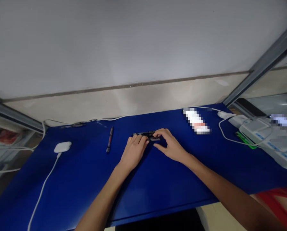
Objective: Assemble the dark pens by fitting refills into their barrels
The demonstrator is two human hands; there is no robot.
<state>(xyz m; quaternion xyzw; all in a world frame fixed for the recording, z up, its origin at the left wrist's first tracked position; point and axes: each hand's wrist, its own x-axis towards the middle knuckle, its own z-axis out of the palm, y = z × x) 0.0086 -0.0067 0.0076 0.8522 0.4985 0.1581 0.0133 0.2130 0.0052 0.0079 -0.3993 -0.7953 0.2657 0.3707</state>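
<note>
Several dark pens (154, 139) lie side by side on the blue tabletop (143, 189), pointing left to right. My left hand (135, 149) is closed over their left part, its fingers curled down on them and covering much of their length. At the right ends, my right hand (169, 146) curves its thumb and forefinger around the pens, with the forefinger touching the far one. To the left of my left hand, a single dark pen (110, 139) lies apart, pointing away from me. The exact number of pens under my hands is hidden.
A white earbud case (62, 147) with a white cable (44, 187) lies at the left. More dark pens (76, 125) rest by the back edge. At the right are a phone (196, 121) with a blurred screen, a green packet (245, 140) and a white power strip (269, 146).
</note>
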